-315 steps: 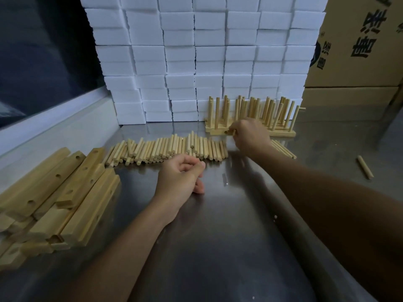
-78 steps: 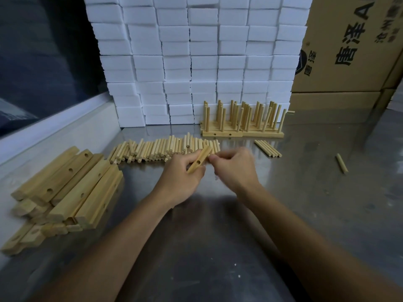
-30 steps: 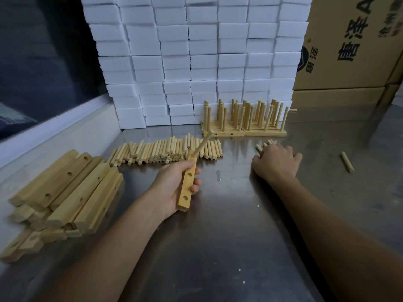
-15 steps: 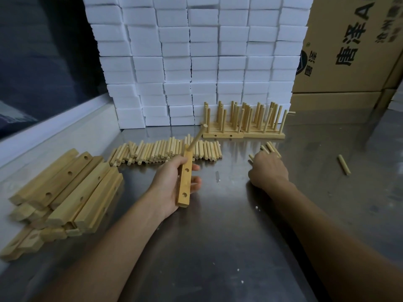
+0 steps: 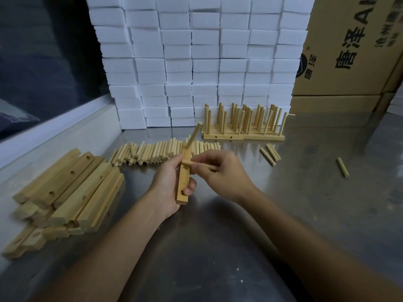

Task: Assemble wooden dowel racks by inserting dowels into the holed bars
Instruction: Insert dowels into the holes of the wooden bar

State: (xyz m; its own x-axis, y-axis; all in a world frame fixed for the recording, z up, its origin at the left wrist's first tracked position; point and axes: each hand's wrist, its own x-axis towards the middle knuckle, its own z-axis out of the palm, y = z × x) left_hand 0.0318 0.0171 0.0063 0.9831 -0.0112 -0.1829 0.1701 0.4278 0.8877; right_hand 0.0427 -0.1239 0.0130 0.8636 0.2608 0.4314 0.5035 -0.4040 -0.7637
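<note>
Moved since half a second ago: right hand (image 5: 222, 173), from the loose dowels (image 5: 270, 152) on the tabletop (image 5: 218, 247) to the holed bar (image 5: 183, 177), its grip pinching a dowel (image 5: 205, 166) at a middle hole. Left hand (image 5: 169, 184) grips the bar upright; one dowel (image 5: 193, 136) already seated at top. Risks: skewed entry jamming; bar twisting in the grip; half-seated dowel dropping out.

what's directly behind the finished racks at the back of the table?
Behind the finished racks stands a wall of stacked white foam blocks, with a cardboard box to its right. The dowels cover the lowest blocks, so any contact can't be seen.
</note>
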